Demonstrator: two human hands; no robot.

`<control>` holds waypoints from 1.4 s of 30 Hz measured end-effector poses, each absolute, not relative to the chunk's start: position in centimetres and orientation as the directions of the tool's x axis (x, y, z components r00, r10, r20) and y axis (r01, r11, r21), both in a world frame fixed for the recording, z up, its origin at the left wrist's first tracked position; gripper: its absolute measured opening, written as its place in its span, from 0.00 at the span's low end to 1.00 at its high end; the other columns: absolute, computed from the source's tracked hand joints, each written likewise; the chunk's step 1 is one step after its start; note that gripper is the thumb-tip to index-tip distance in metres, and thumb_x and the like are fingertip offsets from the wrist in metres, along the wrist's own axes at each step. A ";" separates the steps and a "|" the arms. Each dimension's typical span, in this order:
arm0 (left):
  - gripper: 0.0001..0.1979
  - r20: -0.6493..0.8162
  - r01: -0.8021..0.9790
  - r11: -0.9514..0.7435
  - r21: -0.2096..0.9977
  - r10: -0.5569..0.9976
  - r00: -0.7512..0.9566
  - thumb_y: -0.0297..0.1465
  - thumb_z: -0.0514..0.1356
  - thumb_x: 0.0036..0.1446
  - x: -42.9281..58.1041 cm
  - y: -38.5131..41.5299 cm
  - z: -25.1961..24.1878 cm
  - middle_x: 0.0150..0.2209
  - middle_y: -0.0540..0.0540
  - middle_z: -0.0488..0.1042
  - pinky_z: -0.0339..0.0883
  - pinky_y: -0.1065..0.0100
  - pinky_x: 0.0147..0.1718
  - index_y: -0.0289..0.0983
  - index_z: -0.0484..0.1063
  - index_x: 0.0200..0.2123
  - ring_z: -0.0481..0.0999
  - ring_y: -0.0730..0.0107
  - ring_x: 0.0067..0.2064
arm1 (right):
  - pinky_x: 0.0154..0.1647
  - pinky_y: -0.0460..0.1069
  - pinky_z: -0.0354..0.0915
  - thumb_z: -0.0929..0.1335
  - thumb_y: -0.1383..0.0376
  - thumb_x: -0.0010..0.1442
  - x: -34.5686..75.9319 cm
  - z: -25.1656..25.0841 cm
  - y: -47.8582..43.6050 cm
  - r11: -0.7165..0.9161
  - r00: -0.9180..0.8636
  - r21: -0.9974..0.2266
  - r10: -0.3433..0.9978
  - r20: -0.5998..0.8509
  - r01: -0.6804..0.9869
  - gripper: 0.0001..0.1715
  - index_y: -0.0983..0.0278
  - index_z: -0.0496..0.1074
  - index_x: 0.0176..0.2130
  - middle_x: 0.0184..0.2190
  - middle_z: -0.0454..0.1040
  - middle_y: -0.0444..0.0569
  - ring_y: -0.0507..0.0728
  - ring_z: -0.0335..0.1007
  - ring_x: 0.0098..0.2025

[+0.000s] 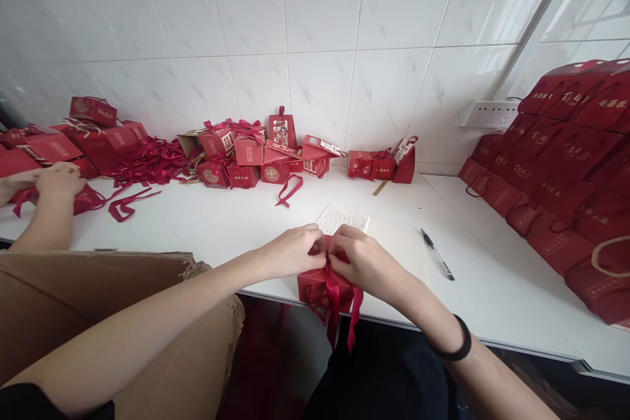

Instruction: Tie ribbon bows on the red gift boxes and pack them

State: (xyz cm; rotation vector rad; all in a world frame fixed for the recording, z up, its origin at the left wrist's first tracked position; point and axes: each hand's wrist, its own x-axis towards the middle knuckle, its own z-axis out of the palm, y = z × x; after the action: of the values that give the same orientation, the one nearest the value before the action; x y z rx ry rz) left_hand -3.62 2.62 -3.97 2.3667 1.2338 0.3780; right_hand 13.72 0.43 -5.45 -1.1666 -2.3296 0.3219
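Small red cardboard gift box [317, 289] is sitting at the very near edge of the white tabletop [221, 223], directly in front of the person. Red satin ribbon [339, 298] is running over its top and down its front, its tails hanging past the tabletop edge. Left hand [295, 251] and right hand [361, 261] are meeting over the box top, knuckles almost touching. The fingertips of both are curling in tight and pinching the ribbon where it crosses. Black band [455, 341] is circling the right wrist.

Just behind the hands, a white sheet of printed paper [344, 218] is lying flat, its near edge hidden by them. Black pen [437, 254] is lying to the right, apart from the sheet. Brown cardboard carton [98, 302] is standing under the left forearm, against the tabletop edge.

Further back, a heap of small red boxes [256, 151] is sitting along the white tiled wall [319, 13], with loose red ribbons [147, 167] tangling to its left. At far left another person's hands [54, 180] are resting among ribbons and more red boxes. Along the right side, flat red paper bags [566, 177] are leaning in overlapping rows, beside a white socket strip [487, 113] on the wall.
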 end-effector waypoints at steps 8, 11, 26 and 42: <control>0.02 0.041 0.684 -0.532 0.499 0.803 0.594 0.29 0.52 0.50 -3.7 2.4 -3.4 0.32 0.51 0.66 0.57 0.70 0.29 0.38 0.60 0.26 0.66 0.71 0.30 | 0.28 0.45 0.59 0.64 0.76 0.50 13.9 -7.1 0.4 0.573 -0.351 -0.628 0.819 0.453 0.526 0.10 0.64 0.61 0.24 0.26 0.64 0.43 0.50 0.60 0.27; 0.02 0.044 0.683 -0.542 0.490 0.797 0.602 0.29 0.51 0.51 -3.8 2.4 -3.5 0.33 0.51 0.65 0.56 0.69 0.29 0.38 0.59 0.27 0.65 0.72 0.29 | 0.30 0.46 0.61 0.64 0.75 0.51 14.1 -7.1 0.3 0.577 -0.347 -0.654 0.817 0.460 0.489 0.08 0.64 0.63 0.25 0.27 0.65 0.44 0.51 0.61 0.28; 0.01 0.104 0.642 -0.570 0.512 0.783 0.613 0.29 0.52 0.51 -3.9 2.6 -4.0 0.32 0.52 0.66 0.56 0.69 0.29 0.38 0.61 0.28 0.63 0.74 0.28 | 0.33 0.49 0.62 0.62 0.69 0.60 14.2 -7.6 0.1 0.567 -0.353 -0.710 0.821 0.448 0.417 0.07 0.64 0.66 0.30 0.31 0.67 0.48 0.54 0.63 0.33; 0.03 0.136 0.661 -0.617 0.426 0.767 0.628 0.30 0.50 0.54 -3.6 2.6 -4.2 0.32 0.51 0.64 0.55 0.69 0.28 0.38 0.60 0.29 0.61 0.74 0.26 | 0.34 0.49 0.62 0.62 0.67 0.57 13.8 -8.2 0.2 0.478 -0.269 -0.807 0.875 0.403 0.347 0.05 0.63 0.66 0.30 0.32 0.67 0.47 0.54 0.63 0.34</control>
State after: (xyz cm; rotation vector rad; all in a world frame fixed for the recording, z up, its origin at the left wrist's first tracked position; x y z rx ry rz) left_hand -3.59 2.63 -4.22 2.5161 1.1447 0.4377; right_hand 13.84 0.17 -8.24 -1.0272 -1.8325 0.7438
